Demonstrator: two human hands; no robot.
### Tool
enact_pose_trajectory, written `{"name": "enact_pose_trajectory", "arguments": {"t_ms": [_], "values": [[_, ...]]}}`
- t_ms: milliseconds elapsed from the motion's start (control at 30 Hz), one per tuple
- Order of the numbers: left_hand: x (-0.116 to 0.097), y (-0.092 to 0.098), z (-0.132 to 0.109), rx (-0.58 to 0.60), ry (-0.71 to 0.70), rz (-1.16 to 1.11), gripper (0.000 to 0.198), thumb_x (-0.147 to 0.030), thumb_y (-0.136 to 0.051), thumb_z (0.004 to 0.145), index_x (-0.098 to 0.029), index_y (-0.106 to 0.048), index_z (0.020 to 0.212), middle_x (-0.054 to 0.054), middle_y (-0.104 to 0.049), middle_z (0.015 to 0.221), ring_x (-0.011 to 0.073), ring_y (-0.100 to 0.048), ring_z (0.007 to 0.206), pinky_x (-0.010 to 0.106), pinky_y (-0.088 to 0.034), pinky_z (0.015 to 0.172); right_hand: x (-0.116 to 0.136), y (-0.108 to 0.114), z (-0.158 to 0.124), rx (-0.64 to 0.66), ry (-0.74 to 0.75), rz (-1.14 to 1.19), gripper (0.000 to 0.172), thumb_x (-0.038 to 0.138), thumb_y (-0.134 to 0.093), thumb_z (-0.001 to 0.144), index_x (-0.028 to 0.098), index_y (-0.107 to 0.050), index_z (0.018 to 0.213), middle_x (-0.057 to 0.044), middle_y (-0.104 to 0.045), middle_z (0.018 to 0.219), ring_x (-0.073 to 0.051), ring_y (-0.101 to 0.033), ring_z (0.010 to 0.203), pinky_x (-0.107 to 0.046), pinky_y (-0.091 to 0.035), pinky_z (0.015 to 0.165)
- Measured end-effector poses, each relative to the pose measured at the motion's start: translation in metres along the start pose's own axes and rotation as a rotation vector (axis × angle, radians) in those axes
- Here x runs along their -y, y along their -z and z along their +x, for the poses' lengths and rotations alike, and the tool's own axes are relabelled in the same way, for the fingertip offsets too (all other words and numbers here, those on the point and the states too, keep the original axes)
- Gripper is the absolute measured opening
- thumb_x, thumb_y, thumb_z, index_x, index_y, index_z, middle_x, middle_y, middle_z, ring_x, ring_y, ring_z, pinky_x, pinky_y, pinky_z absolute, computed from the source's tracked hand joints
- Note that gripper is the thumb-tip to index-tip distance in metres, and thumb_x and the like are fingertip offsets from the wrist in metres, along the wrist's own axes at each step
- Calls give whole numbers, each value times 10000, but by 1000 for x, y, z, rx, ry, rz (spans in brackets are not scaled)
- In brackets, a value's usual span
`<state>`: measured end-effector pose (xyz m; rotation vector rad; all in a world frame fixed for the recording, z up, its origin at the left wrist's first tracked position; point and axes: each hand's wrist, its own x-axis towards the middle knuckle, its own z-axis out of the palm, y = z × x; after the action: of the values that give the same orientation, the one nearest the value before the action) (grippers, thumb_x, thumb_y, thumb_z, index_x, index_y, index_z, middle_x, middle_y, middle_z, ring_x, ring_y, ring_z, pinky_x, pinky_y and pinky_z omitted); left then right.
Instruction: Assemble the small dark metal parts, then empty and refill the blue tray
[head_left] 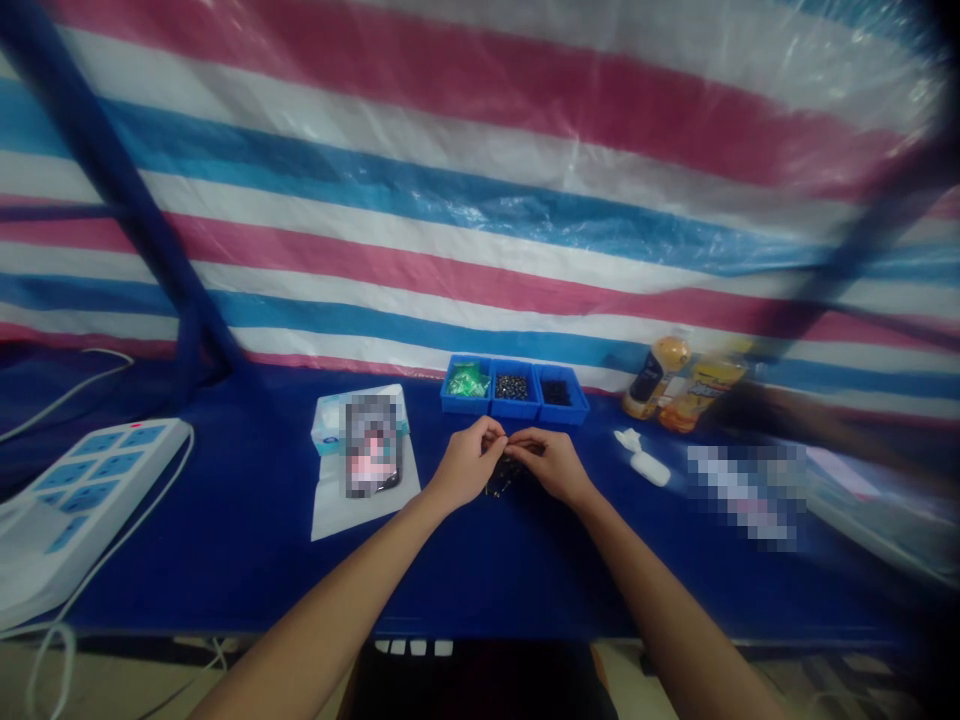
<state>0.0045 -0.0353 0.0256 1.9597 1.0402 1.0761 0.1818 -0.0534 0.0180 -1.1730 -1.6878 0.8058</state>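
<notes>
Fingertips of left hand [466, 465], right hand [550, 465] — pinching something [508, 441] too small to tell

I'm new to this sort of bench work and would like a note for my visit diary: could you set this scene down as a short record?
Left hand: left hand, fingertips pinched against the right hand's
Right hand: right hand, fingertips meeting the left's; anything held is too small to tell
Under hands: small dark pieces on blue table cover
Trays: three blue trays of green packets, dark beads, black pieces
Nearby: tissue box, two bottles, power strip
</notes>
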Motion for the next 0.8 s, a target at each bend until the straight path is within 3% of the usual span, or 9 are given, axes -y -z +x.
{"name": "enact_pose_trajectory", "arguments": {"t_ms": [133,267,400,500,600,700,800], "values": [[-3,2,0,-15,-3,-14,118,-281,-516,899,-188,-587,907,1,-671,842,135,-614,746,244,-453,695,2,0,0,-30,-13,-93,288,464,-602,860,200,-717,854,-21,-692,756,-159,-604,655,-265,-442,605],[-3,1,0,-20,3,-31,131,-299,-510,904,-190,-583,911,-8,-651,786,132,-598,699,240,-444,663,-2,0,2,-16,-52,8,363,502,-546,885,180,-654,759,5,-596,632,-125,-513,567,-241,-379,535],[2,1,2,-151,34,-39,171,-340,-497,916,-197,-580,956,3,-642,818,141,-609,717,253,-453,683,-13,6,8,-105,-201,170,429,565,-590,830,173,-576,658,5,-560,586,-118,-503,524,-244,-388,516],[5,3,5,-220,45,-42,173,-347,-496,915,-195,-569,952,16,-642,843,155,-628,768,266,-460,718,-20,15,11,-353,-256,374,400,568,-667,761,195,-593,884,9,-614,716,-106,-519,510,-242,-404,501],[6,4,5,-192,55,-59,166,-349,-489,916,-200,-556,944,11,-644,818,155,-634,742,265,-464,703,-25,22,13,-497,-304,427,538,570,-707,713,240,-534,1100,10,-636,820,-93,-510,483,-226,-367,448],[3,3,4,-123,33,-51,151,-332,-494,912,-203,-563,950,9,-659,848,143,-627,709,263,-469,695,-24,22,13,-428,-327,328,484,585,-696,707,203,-590,985,10,-610,745,-79,-458,448,-222,-309,415],[1,2,2,-48,-40,24,139,-300,-518,899,-200,-609,930,11,-672,851,152,-625,758,265,-466,718,-18,16,10,-255,-251,250,423,581,-663,752,181,-624,883,8,-591,697,-80,-445,467,-228,-316,440]]}}
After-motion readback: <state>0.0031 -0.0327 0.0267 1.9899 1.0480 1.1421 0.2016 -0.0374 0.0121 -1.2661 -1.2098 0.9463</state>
